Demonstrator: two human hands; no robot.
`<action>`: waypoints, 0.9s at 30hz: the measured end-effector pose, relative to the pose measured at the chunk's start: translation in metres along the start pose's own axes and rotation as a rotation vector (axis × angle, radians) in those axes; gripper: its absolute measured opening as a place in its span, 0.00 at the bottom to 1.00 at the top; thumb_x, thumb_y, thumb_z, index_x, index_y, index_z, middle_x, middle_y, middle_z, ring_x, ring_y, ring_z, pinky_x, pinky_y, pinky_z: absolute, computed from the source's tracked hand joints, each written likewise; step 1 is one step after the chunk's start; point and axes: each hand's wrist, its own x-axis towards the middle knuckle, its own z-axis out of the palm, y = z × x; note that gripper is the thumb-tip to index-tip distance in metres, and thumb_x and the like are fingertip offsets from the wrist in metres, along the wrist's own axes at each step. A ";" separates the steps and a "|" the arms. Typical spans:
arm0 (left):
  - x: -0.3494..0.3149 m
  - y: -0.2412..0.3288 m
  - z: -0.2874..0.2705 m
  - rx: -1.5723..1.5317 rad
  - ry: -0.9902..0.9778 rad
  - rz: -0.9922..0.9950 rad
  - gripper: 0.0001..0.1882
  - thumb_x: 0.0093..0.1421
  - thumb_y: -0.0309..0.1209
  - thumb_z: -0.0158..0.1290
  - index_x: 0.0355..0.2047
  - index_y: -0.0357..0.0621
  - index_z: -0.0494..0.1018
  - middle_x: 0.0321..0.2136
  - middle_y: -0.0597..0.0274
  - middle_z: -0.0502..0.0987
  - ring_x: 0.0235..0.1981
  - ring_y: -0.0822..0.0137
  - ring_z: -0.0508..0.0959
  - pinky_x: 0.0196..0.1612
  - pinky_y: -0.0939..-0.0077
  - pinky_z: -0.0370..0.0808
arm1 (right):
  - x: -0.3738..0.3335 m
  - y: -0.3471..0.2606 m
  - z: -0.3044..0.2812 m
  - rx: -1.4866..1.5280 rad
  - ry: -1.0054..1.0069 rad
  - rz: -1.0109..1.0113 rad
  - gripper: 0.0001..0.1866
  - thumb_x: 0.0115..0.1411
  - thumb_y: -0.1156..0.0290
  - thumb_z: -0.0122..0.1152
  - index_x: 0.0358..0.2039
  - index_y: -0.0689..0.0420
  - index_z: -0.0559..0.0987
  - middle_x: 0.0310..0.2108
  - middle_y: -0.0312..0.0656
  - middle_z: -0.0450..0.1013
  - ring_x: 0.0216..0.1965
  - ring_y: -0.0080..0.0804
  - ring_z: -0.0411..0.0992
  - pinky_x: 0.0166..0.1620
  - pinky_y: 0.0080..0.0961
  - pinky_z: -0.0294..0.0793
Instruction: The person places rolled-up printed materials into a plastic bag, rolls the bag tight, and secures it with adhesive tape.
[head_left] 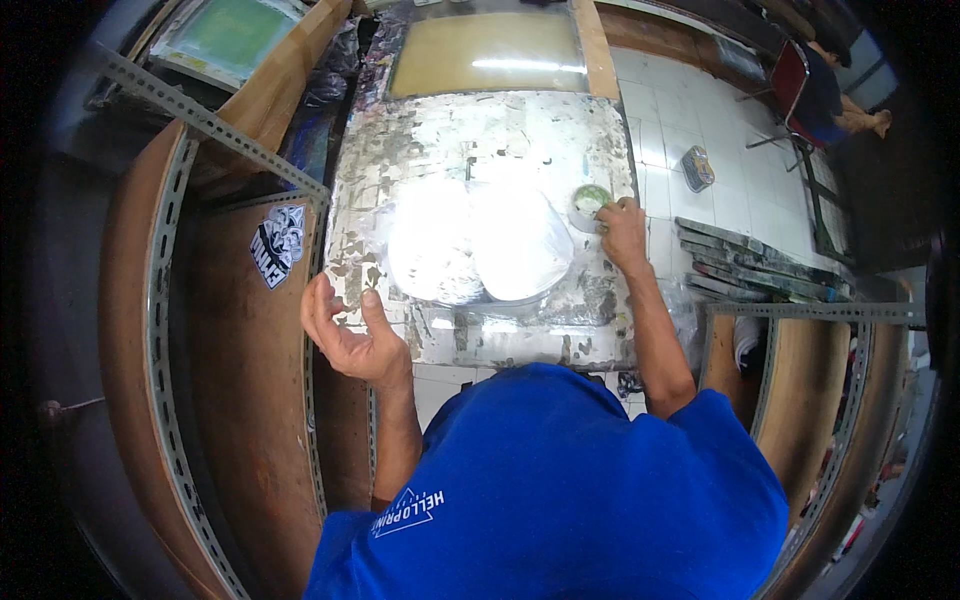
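Two bright white rounded bundles (520,240), side by side in clear plastic, lie on the stained worktable (400,145). Glare hides what they are made of. To their right is a roll of tape (583,221) with a greenish inside. My right hand (625,235) pinches the roll's right rim between its fingers. Over the table's left edge, my left hand (352,335) is raised with thumb and fingers apart and nothing in it. It is close to the left bundle but does not touch it.
A framed yellowish screen (490,52) lies at the table's far end. Slotted metal shelving (165,290) flanks me on the left, with more shelving (800,400) at right. Dark flat strips (755,260) and a small tin (698,168) are on the right. A person (835,100) sits farther back.
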 end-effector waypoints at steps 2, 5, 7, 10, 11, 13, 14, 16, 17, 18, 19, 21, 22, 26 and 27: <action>0.002 0.000 -0.004 -0.035 0.014 0.033 0.25 0.56 0.21 0.57 0.55 0.32 0.69 0.52 0.50 0.70 0.49 0.63 0.70 0.46 0.71 0.67 | 0.005 -0.004 -0.023 0.158 0.088 -0.034 0.13 0.48 0.77 0.63 0.37 0.52 0.81 0.42 0.40 0.76 0.51 0.46 0.64 0.51 0.40 0.61; 0.010 0.008 -0.006 -0.132 -0.023 0.052 0.25 0.56 0.22 0.58 0.55 0.31 0.69 0.51 0.50 0.72 0.47 0.63 0.72 0.46 0.71 0.68 | 0.011 -0.036 -0.089 0.330 0.236 -0.012 0.13 0.49 0.78 0.63 0.37 0.56 0.80 0.41 0.45 0.76 0.51 0.45 0.66 0.55 0.40 0.60; 0.022 0.016 -0.004 -0.195 -0.143 0.064 0.26 0.56 0.24 0.60 0.55 0.32 0.69 0.50 0.50 0.73 0.46 0.63 0.73 0.46 0.72 0.68 | 0.013 -0.065 -0.143 0.467 0.238 -0.123 0.13 0.49 0.78 0.63 0.37 0.58 0.79 0.40 0.46 0.76 0.50 0.45 0.68 0.57 0.41 0.60; 0.045 0.034 0.007 -0.417 -0.348 0.020 0.30 0.53 0.28 0.64 0.56 0.34 0.69 0.50 0.51 0.74 0.46 0.64 0.74 0.45 0.72 0.69 | 0.012 -0.107 -0.208 0.514 0.187 -0.372 0.13 0.47 0.77 0.64 0.37 0.59 0.79 0.39 0.46 0.75 0.48 0.43 0.71 0.59 0.44 0.60; 0.051 0.041 0.010 -0.505 -0.416 -0.005 0.31 0.52 0.30 0.65 0.56 0.35 0.69 0.51 0.52 0.74 0.46 0.64 0.74 0.45 0.72 0.70 | 0.011 -0.120 -0.220 0.506 0.159 -0.476 0.13 0.47 0.77 0.64 0.36 0.59 0.79 0.39 0.45 0.75 0.48 0.43 0.72 0.60 0.45 0.61; 0.060 0.053 0.016 -0.649 -0.597 -0.131 0.35 0.48 0.33 0.68 0.56 0.38 0.70 0.53 0.54 0.73 0.47 0.64 0.74 0.46 0.72 0.70 | 0.008 -0.144 -0.236 0.494 0.086 -0.614 0.13 0.46 0.75 0.64 0.36 0.58 0.79 0.38 0.44 0.75 0.47 0.42 0.72 0.60 0.48 0.61; 0.062 0.055 0.018 -0.722 -0.662 -0.116 0.37 0.45 0.33 0.69 0.57 0.39 0.69 0.53 0.55 0.73 0.49 0.65 0.74 0.47 0.71 0.70 | 0.006 -0.156 -0.240 0.491 0.050 -0.685 0.13 0.46 0.75 0.65 0.35 0.58 0.79 0.37 0.44 0.74 0.47 0.42 0.72 0.61 0.49 0.61; 0.065 0.059 0.016 -0.686 -0.754 -0.077 0.32 0.43 0.29 0.70 0.51 0.40 0.74 0.49 0.54 0.76 0.46 0.65 0.76 0.45 0.73 0.71 | 0.003 -0.175 -0.247 0.470 -0.014 -0.716 0.13 0.46 0.74 0.65 0.35 0.57 0.78 0.35 0.44 0.74 0.46 0.42 0.72 0.61 0.51 0.61; 0.066 0.060 0.012 -0.647 -0.778 -0.039 0.27 0.43 0.27 0.69 0.46 0.40 0.77 0.46 0.54 0.78 0.43 0.65 0.77 0.43 0.73 0.73 | 0.002 -0.181 -0.248 0.460 -0.046 -0.731 0.13 0.46 0.74 0.65 0.35 0.57 0.78 0.35 0.44 0.74 0.46 0.41 0.72 0.61 0.52 0.61; 0.065 0.057 0.009 -0.624 -0.742 -0.023 0.23 0.43 0.25 0.69 0.42 0.39 0.78 0.42 0.54 0.79 0.41 0.66 0.78 0.42 0.74 0.73 | 0.001 -0.185 -0.247 0.458 -0.054 -0.751 0.14 0.46 0.72 0.65 0.35 0.58 0.78 0.33 0.44 0.73 0.45 0.42 0.73 0.60 0.52 0.61; 0.062 0.053 0.006 -0.600 -0.706 -0.007 0.18 0.44 0.23 0.68 0.38 0.38 0.79 0.39 0.54 0.80 0.39 0.66 0.79 0.41 0.74 0.74 | 0.000 -0.188 -0.246 0.466 -0.066 -0.762 0.14 0.46 0.73 0.65 0.35 0.58 0.78 0.33 0.43 0.73 0.45 0.42 0.73 0.60 0.52 0.62; 0.060 0.049 0.001 -0.592 -0.654 -0.009 0.11 0.46 0.20 0.66 0.32 0.37 0.80 0.32 0.55 0.81 0.34 0.67 0.80 0.38 0.75 0.76 | -0.003 -0.192 -0.241 0.480 -0.094 -0.781 0.14 0.46 0.73 0.65 0.36 0.58 0.78 0.33 0.43 0.73 0.45 0.41 0.73 0.60 0.52 0.62; 0.060 0.048 -0.001 -0.607 -0.638 -0.028 0.08 0.48 0.19 0.65 0.30 0.36 0.79 0.29 0.56 0.81 0.32 0.67 0.81 0.37 0.76 0.76 | -0.003 -0.196 -0.239 0.467 -0.075 -0.783 0.15 0.45 0.72 0.67 0.36 0.58 0.78 0.33 0.43 0.74 0.43 0.41 0.74 0.61 0.52 0.62; 0.059 0.054 -0.013 -0.542 -0.545 -0.262 0.03 0.53 0.20 0.62 0.28 0.34 0.78 0.24 0.58 0.80 0.27 0.71 0.80 0.33 0.79 0.77 | -0.001 -0.214 -0.235 0.546 -0.058 -0.759 0.25 0.40 0.69 0.71 0.43 0.56 0.76 0.34 0.42 0.76 0.40 0.40 0.75 0.61 0.51 0.62; 0.060 0.052 -0.015 -0.528 -0.511 -0.282 0.03 0.54 0.20 0.61 0.28 0.34 0.78 0.24 0.59 0.80 0.26 0.72 0.80 0.32 0.79 0.77 | -0.002 -0.220 -0.234 0.568 -0.053 -0.737 0.28 0.39 0.68 0.72 0.44 0.56 0.75 0.34 0.42 0.76 0.39 0.39 0.76 0.61 0.51 0.62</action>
